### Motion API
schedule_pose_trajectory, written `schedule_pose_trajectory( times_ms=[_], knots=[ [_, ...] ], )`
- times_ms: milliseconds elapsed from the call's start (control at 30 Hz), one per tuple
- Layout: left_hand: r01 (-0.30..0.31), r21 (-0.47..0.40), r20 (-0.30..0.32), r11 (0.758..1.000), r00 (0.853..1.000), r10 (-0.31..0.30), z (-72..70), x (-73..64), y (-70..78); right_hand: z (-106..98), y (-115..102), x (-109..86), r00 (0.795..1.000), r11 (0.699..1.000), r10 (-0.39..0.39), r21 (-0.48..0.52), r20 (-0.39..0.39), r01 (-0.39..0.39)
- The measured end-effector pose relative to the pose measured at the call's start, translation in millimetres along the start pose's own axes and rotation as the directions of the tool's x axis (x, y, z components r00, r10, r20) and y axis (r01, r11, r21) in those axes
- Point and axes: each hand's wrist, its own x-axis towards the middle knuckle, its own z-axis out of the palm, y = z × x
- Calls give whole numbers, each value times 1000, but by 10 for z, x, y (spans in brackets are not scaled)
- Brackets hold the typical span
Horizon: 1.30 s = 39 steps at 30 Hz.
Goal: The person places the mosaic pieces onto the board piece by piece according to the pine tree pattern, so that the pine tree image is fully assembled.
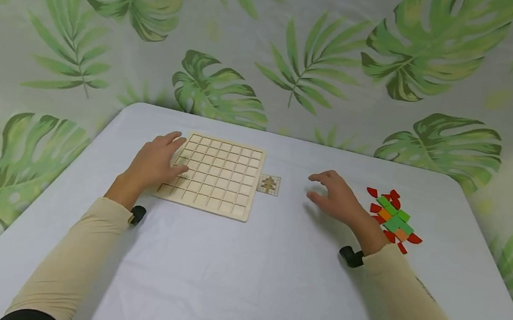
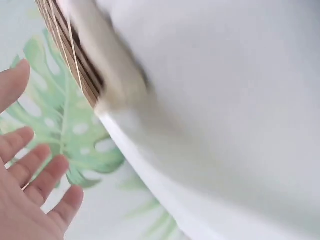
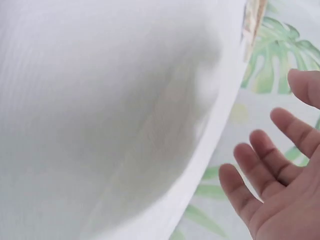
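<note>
A square wooden grid board [image 1: 216,173] lies on the white table, left of the middle in the head view. My left hand [image 1: 156,160] is at its left edge with fingers spread and thumb over the board; whether it touches cannot be told. A small card [image 1: 269,185] with a tree-like picture lies against the board's right side. My right hand [image 1: 336,196] hovers right of the card, fingers loosely bent and holding nothing. Both wrist views show the left palm [image 2: 30,190] and the right palm [image 3: 285,185] bare.
Right of my right hand lies a loose group of red, green and orange flat pieces [image 1: 394,221], partly behind the wrist. White cloth covers the table [image 1: 220,285]. Behind it hangs a leaf-patterned cloth [image 1: 234,33].
</note>
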Motion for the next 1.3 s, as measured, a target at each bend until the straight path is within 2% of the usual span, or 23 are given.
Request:
schedule_pose_trajectory(
  times_ms=[67, 133, 333, 467, 633, 767, 867, 1000, 1167, 1300],
  knots=[
    [-21, 11, -26, 1000, 999, 22, -54, -28, -117, 38, -27, 24, 999, 1000, -16, 2, 29, 16],
    [-38, 17, -13, 999, 999, 38, -99, -45, -223, 68, -53, 48, 998, 999, -35, 5, 42, 35],
    [-37, 4, 121, 999, 992, 36, -114, -22, -439, 130, -139, 132, 993, 994, -110, -8, 37, 111],
    [-69, -91, 179, 993, 980, 84, -53, 31, -493, 168, -184, 192, 987, 987, -156, -24, 36, 157],
    [-121, -229, 222, 966, 959, 173, -4, 96, -501, 203, -237, 263, 984, 983, -173, -59, 33, 175],
    [-132, -273, 254, 953, 946, 204, 24, 142, -496, 223, -254, 313, 982, 981, -180, -67, 49, 183],
    [-143, -284, 260, 948, 940, 220, 43, 146, -504, 246, -256, 326, 981, 982, -172, -69, 90, 178],
    [-137, -292, 283, 947, 933, 222, 49, 134, -498, 263, -233, 320, 977, 979, -168, -96, 133, 181],
    [-94, -276, 326, 957, 927, 185, 15, 123, -486, 267, -217, 364, 975, 977, -179, -95, 133, 193],
    [-57, -186, 370, 981, 921, 124, -28, 122, -480, 274, -238, 427, 969, 972, -196, -99, 148, 212]
  ],
)
